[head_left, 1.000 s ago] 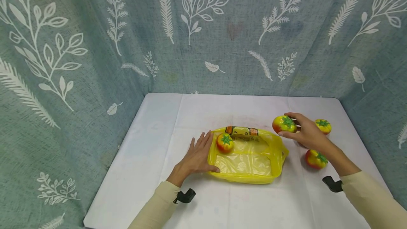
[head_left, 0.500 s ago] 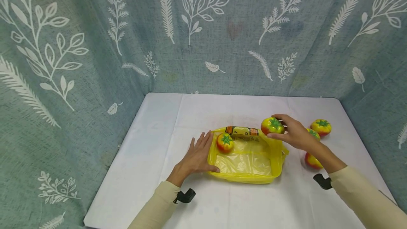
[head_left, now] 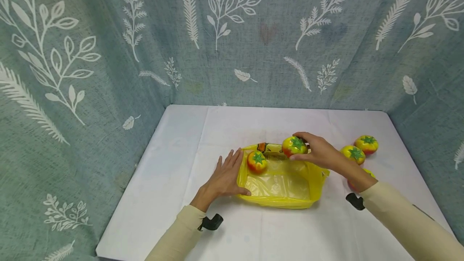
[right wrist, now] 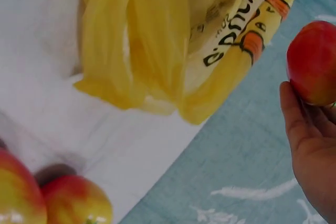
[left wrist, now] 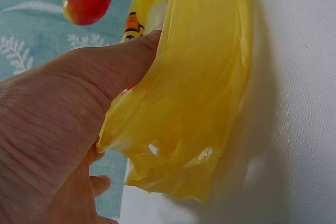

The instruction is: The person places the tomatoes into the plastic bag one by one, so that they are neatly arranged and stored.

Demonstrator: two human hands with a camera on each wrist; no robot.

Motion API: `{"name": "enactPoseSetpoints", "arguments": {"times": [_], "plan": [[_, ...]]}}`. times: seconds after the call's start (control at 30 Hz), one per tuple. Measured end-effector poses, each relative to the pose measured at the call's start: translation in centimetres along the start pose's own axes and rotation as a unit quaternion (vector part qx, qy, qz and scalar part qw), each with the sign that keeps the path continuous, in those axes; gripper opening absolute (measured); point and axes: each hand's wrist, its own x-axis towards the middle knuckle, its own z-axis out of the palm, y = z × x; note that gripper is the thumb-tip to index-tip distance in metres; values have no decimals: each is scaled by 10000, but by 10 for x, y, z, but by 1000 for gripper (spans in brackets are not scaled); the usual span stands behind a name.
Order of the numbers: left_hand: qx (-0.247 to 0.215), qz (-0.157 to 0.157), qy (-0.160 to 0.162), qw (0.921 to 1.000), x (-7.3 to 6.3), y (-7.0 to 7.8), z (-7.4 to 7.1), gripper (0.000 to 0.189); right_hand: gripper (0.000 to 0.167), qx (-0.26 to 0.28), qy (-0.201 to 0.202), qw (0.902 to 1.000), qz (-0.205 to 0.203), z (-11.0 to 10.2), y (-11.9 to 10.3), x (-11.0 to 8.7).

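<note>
A yellow plastic bag [head_left: 277,202] lies on the table with its mouth spread wide. One red-and-yellow toy tomato [head_left: 257,162] with a green leafy top sits inside it at the left. My left hand [head_left: 225,176] rests at the bag's left end with spread, fairly straight fingers; in the left wrist view its thumb [left wrist: 123,61] passes behind the yellow plastic. My right hand [head_left: 319,152] grips another toy tomato [head_left: 294,146] above the bag's back right part. The right wrist view has this held tomato [right wrist: 315,64] at its right edge, apart from the bag.
On the white-covered table [head_left: 174,148], right of the bag, are a back toy tomato [head_left: 366,144], a middle one [head_left: 353,154] and a front one [head_left: 357,184] partly behind my right forearm. A patterned green-blue curtain [head_left: 268,75] hangs behind and at the sides.
My right hand has carried its toy tomato leftward, from right of the bag to above its back part. My left hand stays at the bag's left end.
</note>
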Motion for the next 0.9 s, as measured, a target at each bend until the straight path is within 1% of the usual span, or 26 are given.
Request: {"name": "enactPoseSetpoints", "arguments": {"times": [0.17,0.4,0.5,0.63,0.77,0.9], "plan": [[-25,9,-24,10000,0,-1,-1,137,80,-20,-194,9997,-136,9,-6,8],[37,17,-14,10000,-1,-1,-3,137,84,-125,-313,9986,-416,19,-10,16],[55,19,-19,10000,-1,-1,-4,137,84,-133,-399,9983,-415,23,-12,20],[20,32,-2,10000,-1,0,-4,137,79,-145,-499,9979,-376,27,-14,24],[45,46,9,10000,-1,-1,-2,136,73,-213,-575,9972,-428,33,-13,28],[51,76,16,10000,-2,-1,-1,136,71,-284,-651,9966,-407,39,-11,31]]}}
